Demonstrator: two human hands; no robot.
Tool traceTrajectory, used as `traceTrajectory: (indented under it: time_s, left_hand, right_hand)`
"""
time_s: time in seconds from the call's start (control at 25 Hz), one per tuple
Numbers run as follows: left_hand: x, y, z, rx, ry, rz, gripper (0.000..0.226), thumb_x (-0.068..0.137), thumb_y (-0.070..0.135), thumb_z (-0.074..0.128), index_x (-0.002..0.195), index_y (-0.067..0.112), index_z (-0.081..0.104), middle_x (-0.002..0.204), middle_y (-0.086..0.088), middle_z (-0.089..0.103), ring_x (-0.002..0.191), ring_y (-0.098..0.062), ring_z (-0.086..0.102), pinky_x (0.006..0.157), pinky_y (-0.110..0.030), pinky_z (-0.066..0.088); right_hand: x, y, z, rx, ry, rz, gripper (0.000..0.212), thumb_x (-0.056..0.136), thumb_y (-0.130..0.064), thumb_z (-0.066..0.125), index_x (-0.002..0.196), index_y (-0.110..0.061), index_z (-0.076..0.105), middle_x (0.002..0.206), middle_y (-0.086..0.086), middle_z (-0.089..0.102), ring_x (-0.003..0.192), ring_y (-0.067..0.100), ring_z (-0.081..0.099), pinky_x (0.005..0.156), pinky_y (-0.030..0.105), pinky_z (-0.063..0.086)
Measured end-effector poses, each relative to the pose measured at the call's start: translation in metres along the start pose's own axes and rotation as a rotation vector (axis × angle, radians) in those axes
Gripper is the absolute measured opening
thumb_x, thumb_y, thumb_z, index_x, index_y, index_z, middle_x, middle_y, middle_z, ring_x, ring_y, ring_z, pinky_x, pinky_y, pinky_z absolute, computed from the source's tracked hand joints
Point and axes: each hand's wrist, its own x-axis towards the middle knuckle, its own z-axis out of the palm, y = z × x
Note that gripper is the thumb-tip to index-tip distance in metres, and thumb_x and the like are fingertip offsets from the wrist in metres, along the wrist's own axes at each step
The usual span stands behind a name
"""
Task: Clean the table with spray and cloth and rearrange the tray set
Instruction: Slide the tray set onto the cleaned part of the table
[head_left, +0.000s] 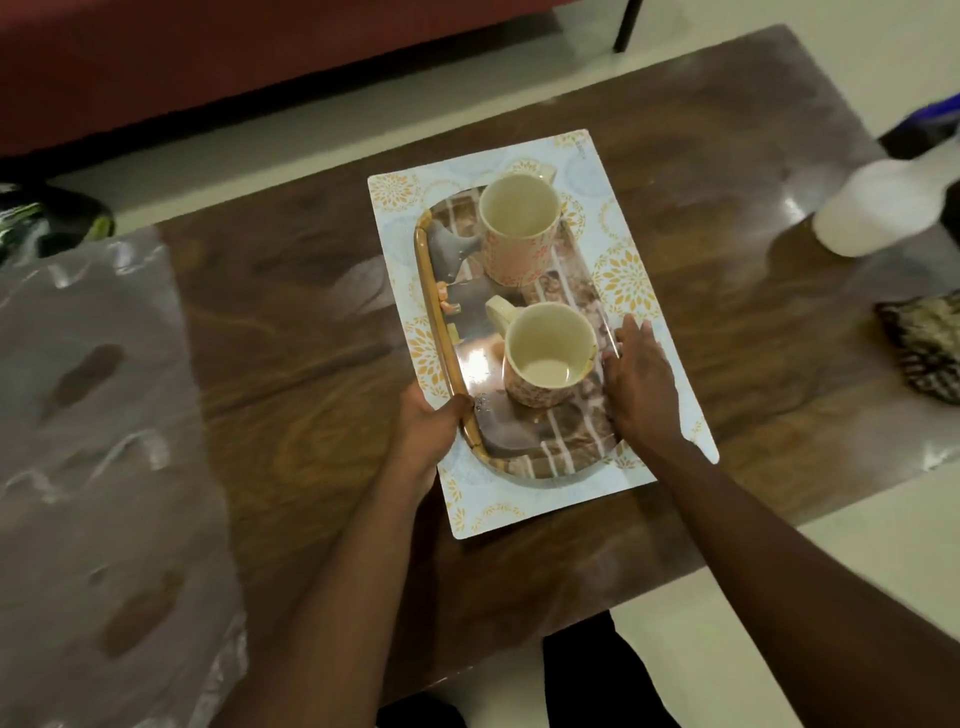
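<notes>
An oval mirrored tray (435, 312) with a gold rim rests on a pale patterned placemat (631, 275) in the middle of the brown wooden table (280, 322). Two cream floral mugs stand on it, one at the far end (519, 228) and one nearer (548, 356). My left hand (428, 428) grips the tray's near left rim. My right hand (639, 379) holds its right edge, fingers spread along the rim. At the far right of the table stand a white spray bottle (883, 208) and a dark patterned cloth (922, 345).
A crinkled clear plastic sheet (98, 441) covers the table's left end. A red sofa (208, 57) stands beyond the table, with pale floor between. A dark object (57, 221) lies on the floor at the left.
</notes>
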Motion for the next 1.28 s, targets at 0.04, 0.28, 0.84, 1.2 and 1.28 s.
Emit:
traceTrajectory:
  time_s: [0.04,0.28,0.84,1.2,1.28]
  left_hand:
    - [0.001,0.005,0.022,0.005,-0.013,0.009,0.028,0.092,-0.001,0.060,0.092,0.027,0.063,0.090,0.008,0.070,0.080,-0.007,0.067,0.058,-0.018,0.054]
    - [0.007,0.018,0.118,0.060,-0.006,0.020,0.023,0.089,0.005,0.065,0.090,0.028,0.063,0.096,0.002,0.072,0.095,-0.023,0.070,0.086,-0.043,0.059]
    - [0.008,0.054,0.122,0.499,0.258,0.423,0.046,0.089,0.028,0.067,0.129,0.013,0.050,0.123,-0.006,0.059,0.115,-0.026,0.057,0.093,-0.044,0.050]
    - [-0.009,0.177,0.334,0.292,-0.252,0.796,0.054,0.085,0.022,0.072,0.134,0.018,0.051,0.130,0.000,0.055,0.117,-0.015,0.055,0.096,-0.022,0.048]
    - [-0.002,0.178,0.378,0.380,-0.333,0.763,0.085,0.080,0.032,0.079,0.150,0.023,0.031,0.151,-0.006,0.042,0.134,-0.021,0.047,0.106,-0.032,0.042]
  right_hand:
    - [0.008,0.016,-0.012,-0.005,0.004,0.019,0.046,0.102,-0.018,0.037,0.143,0.001,0.030,0.152,0.019,0.026,0.143,0.031,0.020,0.114,0.041,0.019]
    - [0.051,0.088,-0.058,0.002,-0.014,0.071,0.050,0.102,-0.028,0.030,0.144,0.001,0.029,0.143,0.022,0.041,0.135,0.036,0.035,0.110,0.044,0.029]
    - [0.042,0.117,-0.077,0.282,0.153,0.019,0.053,0.096,-0.042,0.043,0.139,-0.012,0.039,0.145,0.009,0.042,0.134,0.024,0.037,0.110,0.045,0.031]
    - [0.047,0.204,-0.154,0.049,0.320,0.161,0.052,0.091,-0.038,0.057,0.138,-0.020,0.044,0.149,0.005,0.037,0.139,0.026,0.029,0.110,0.054,0.023]
    - [0.051,0.235,-0.166,-0.128,0.229,0.232,0.061,0.089,-0.045,0.056,0.143,-0.031,0.034,0.157,0.000,0.019,0.145,0.025,0.012,0.110,0.061,0.011]
